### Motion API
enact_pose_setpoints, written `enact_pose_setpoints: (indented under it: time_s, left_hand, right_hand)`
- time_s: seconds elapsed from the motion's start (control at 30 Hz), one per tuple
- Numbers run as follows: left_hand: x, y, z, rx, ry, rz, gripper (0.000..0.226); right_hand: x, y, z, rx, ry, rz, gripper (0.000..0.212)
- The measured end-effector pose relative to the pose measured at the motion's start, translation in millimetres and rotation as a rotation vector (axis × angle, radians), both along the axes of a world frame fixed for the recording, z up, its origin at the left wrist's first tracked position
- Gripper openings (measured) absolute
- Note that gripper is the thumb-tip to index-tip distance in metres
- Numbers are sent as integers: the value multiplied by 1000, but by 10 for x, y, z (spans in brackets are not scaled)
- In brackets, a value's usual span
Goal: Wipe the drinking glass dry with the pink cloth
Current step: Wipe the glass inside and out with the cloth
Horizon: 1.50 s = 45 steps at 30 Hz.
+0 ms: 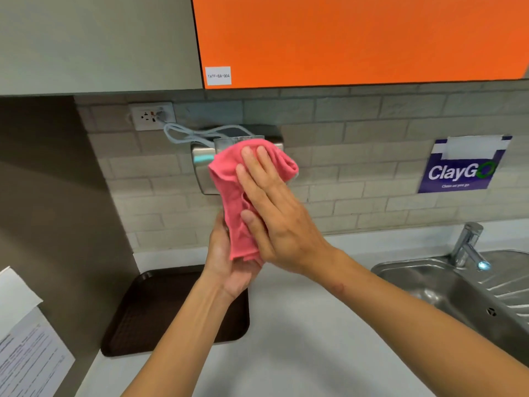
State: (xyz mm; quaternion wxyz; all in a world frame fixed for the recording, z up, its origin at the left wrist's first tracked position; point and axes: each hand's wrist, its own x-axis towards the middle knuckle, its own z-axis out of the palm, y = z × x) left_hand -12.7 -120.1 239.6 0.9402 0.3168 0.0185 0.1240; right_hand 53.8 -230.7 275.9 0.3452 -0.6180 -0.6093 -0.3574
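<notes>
I hold a clear drinking glass (226, 142) upright in front of me, above the counter. Only its rim shows above the pink cloth (229, 184), which is wrapped around most of it. My left hand (229, 262) grips the glass from below, at its base. My right hand (272, 207) lies flat over the cloth, fingers pointing up, pressing it against the side of the glass.
A dark brown tray (137, 319) lies on the white counter (300, 339) below my hands. A steel sink (429, 285) with a tap (466, 245) is at the right. On the tiled wall behind are a steel dispenser (200, 156), a socket with cable (151, 116), and a blue sign (461, 167).
</notes>
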Motion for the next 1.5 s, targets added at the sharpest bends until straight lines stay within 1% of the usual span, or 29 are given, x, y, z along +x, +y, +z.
enact_pose_setpoints:
  time_s: [0.1,0.23,0.33,0.4,0.47,0.5,0.57,0.63,0.67,0.77,0.83,0.93,0.97,1.07,1.13,1.17,1.27,1.33,1.4,1.43,1.5]
  left_hand:
    - [7,-74,35,62,-64,-23,44]
    - [8,-19,43,19,-23,28,50]
    - [-24,7,43,47,-28,27,55]
    - [-46,-3,54,37,-51,-5,54]
    - [-42,-13,77,19,-83,-32,49]
    - [-28,-18,84,43,-80,-27,46]
    - [4,-40,113,141,-64,1,44]
    - [30,-29,119,182,-43,23,52]
    - [34,-16,120,169,-30,25,56]
    - [28,61,82,106,13,-2,64]
    - [7,99,20,93,33,-4,68]
    - [-21,81,-69,86,24,2,64]
    - [-24,59,-86,104,17,13,63]
    - [4,-1,-108,152,24,56,62]
    - [20,0,-129,117,78,70,63]
    - [23,19,-150,81,117,78,65]
    - [20,53,-255,48,173,105,69]
    - [19,39,-324,38,176,111,68]
    - [15,29,-359,57,155,101,65]
    - [4,24,-346,80,145,92,64]
    - [-17,5,-271,159,131,82,64]
  right_hand:
    - [5,35,180,92,112,-12,56]
    - [-125,-55,-132,20,162,16,58]
    - [-168,-113,-367,-19,88,4,54]
    - [-138,-102,-317,-22,0,-14,51]
    - [-84,-60,-139,7,-38,-20,51]
    - [-54,-33,-27,43,-8,-18,53]
    - [8,15,161,128,170,21,59]
    - [32,47,213,170,361,47,63]
    - [12,48,159,154,413,59,64]
    - [-118,-2,-208,44,449,90,65]
    - [-149,-33,-394,35,388,54,63]
    - [-99,2,-320,84,287,26,63]
    - [-74,36,-245,104,319,47,63]
    - [-6,103,-180,140,601,125,57]
    - [-52,108,-333,78,713,111,50]
    - [-105,102,-462,39,735,96,52]
    - [-279,76,-773,-11,714,36,62]
    - [-320,88,-768,7,600,-6,62]
    - [-260,112,-605,60,490,15,61]
    - [-199,126,-488,98,497,39,60]
    - [-46,131,-284,175,632,86,55]
